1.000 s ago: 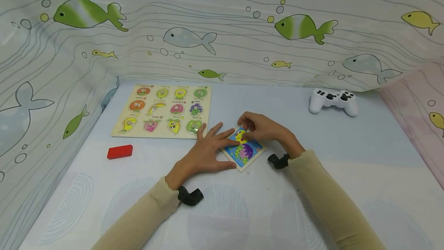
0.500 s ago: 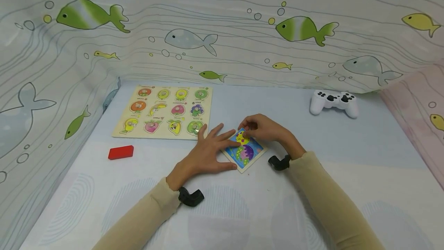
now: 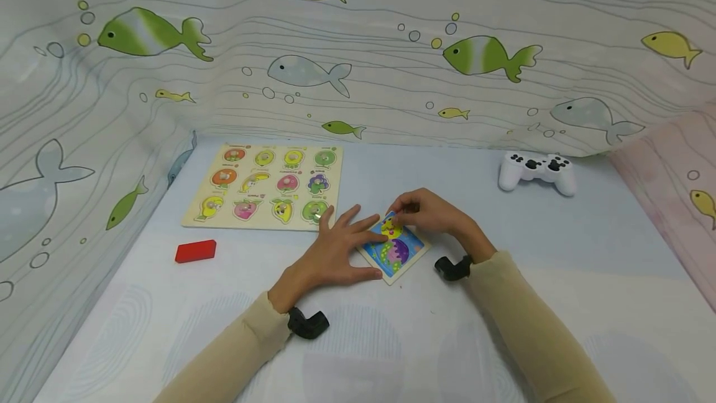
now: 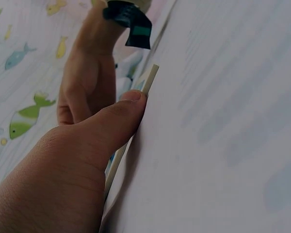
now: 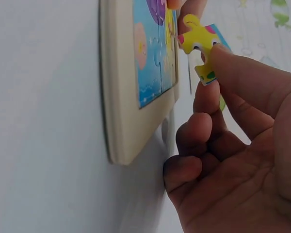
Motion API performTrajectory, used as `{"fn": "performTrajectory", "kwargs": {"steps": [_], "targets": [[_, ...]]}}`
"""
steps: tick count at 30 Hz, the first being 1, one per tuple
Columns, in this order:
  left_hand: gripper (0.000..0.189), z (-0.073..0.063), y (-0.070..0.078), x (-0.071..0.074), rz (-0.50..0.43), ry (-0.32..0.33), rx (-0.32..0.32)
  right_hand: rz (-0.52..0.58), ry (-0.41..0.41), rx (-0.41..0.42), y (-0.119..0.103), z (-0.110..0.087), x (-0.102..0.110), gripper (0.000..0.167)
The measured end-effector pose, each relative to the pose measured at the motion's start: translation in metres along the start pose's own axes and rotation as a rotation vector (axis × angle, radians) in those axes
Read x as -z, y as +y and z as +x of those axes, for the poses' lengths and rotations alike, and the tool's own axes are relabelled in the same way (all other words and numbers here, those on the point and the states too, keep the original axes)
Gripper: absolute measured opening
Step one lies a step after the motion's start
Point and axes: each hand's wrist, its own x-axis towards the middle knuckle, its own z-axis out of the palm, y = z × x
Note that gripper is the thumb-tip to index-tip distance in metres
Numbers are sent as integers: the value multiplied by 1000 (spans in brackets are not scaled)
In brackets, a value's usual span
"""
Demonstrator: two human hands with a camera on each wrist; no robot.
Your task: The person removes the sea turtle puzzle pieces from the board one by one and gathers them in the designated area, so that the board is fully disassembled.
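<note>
A small jigsaw puzzle in a pale wooden tray (image 5: 112,87), with a colourful blue, purple and yellow picture, lies turned cornerwise on the table. My left hand (image 3: 334,254) is spread at its left side. Its thumb (image 4: 128,107) touches the tray's edge, and the straight index finger reaches over the picture. Above the top corner, my right hand (image 3: 433,212) pinches a yellow jigsaw piece (image 5: 198,38) between thumb and index finger. In the right wrist view the piece is tilted away from the tray, and the other fingers are curled below it.
A wooden fruit peg puzzle (image 3: 263,187) lies behind and left, its near right corner close to my left fingertips. A red block (image 3: 195,251) is at the left, and a white game controller (image 3: 537,173) at the back right. A fish-print sheet (image 3: 391,86) rises behind.
The head view has tilted up a little, so everything sits lower in it. The left hand stays in place; the right hand shifts only slightly at the puzzle's top corner.
</note>
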Motion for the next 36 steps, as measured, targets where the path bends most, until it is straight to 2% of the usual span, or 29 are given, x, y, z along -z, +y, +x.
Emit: {"fn": "performTrajectory", "kwargs": {"steps": [7,14,24,29,36], "targets": [[62,0,0,0,7,-5,5,-14,44,2,4,-2,4,14],[63,-1,0,-2,2,-11,2,22,77,-15,10,1,10,16],[63,-1,-1,-1,12,-26,7,-33,91,-76,12,14,23,21],[63,-1,-1,-1,15,-28,7,-68,83,-96,14,21,25,24],[63,-1,0,-1,26,-20,5,-87,114,-128,15,26,26,31]]}}
